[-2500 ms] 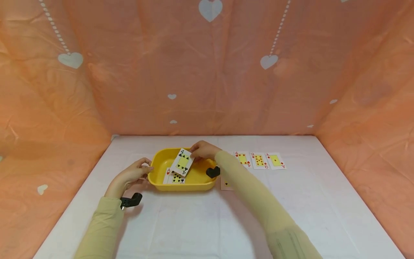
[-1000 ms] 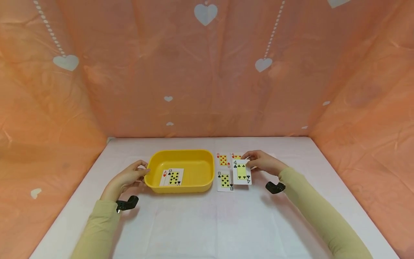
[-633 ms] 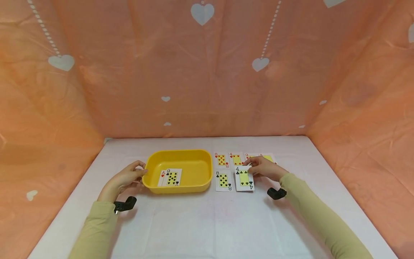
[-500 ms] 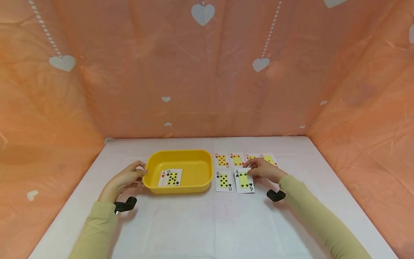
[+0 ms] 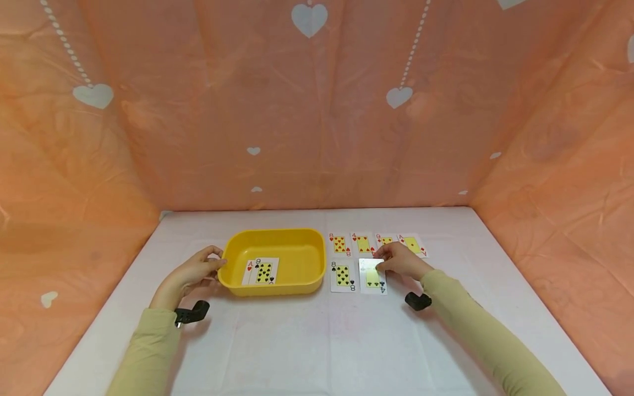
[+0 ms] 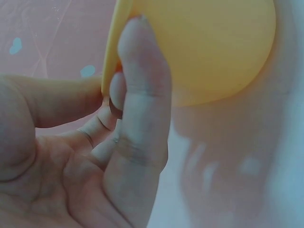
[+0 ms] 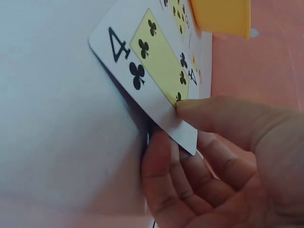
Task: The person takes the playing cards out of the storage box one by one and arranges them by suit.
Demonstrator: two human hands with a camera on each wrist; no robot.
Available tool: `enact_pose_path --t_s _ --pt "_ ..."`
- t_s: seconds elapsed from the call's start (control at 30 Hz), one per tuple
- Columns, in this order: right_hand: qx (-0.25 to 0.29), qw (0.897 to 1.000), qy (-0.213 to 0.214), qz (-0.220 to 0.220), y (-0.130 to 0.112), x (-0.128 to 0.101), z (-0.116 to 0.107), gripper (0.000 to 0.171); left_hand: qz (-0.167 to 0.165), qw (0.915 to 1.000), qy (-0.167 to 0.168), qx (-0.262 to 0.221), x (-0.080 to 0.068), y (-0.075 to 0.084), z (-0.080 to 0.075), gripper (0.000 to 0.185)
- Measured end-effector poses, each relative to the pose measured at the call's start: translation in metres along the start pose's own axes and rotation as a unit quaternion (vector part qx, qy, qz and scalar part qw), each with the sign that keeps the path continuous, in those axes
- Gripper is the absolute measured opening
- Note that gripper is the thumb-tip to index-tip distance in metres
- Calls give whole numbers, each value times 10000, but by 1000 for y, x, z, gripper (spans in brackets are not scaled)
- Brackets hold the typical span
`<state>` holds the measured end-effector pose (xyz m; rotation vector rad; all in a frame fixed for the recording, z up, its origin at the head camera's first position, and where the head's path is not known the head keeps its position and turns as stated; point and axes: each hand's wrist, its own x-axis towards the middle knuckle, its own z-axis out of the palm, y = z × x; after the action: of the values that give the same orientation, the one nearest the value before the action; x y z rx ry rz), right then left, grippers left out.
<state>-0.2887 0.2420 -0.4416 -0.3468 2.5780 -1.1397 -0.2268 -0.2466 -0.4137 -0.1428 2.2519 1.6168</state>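
My left hand (image 5: 195, 270) grips the left end of a yellow plastic tub (image 5: 302, 288), thumb at the rim and fingers against the wall. Inside the tub lie an ace of hearts (image 5: 249, 276) and a nine of spades (image 5: 265, 271), overlapping. My right hand (image 5: 403, 260) pinches the right edge of a four of clubs (image 7: 164, 61), thumb on its face and fingers curled beneath. In the right wrist view that edge is lifted off the table. The card is right of the eight of spades (image 5: 343, 276) and below the four of hearts (image 5: 363, 244).
A row of red cards lies behind: eight of hearts (image 5: 339, 245), nine of diamonds (image 5: 385, 240) partly hidden by my right hand, and ace of diamonds (image 5: 412, 245). White cloth (image 5: 277, 346) covers the table; orange curtains (image 5: 317, 121) stand around it.
My right hand has carried the four of clubs from over the tub to the right and lowered it beside the eight of spades. The left hand keeps its grip on the tub.
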Motion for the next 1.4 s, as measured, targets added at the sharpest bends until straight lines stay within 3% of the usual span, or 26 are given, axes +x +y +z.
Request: enact_pose_path --t_s 0.3,0.97,1.27,1.4 --pt "-148 9994 221 216 -1 -1 3 33 -39 10000 -25 -14 1 -1 0 23" --pt "-290 9982 520 -29 -2 -8 8 36 -12 10000 -7 59 0 1 0 24" --pt "-127 9978 530 -366 -5 -7 1 33 49 10000 -62 5 -1 1 0 23" --pt "-90 9967 317 -744 -16 -5 -10 31 49 10000 -52 1 -1 1 0 24"
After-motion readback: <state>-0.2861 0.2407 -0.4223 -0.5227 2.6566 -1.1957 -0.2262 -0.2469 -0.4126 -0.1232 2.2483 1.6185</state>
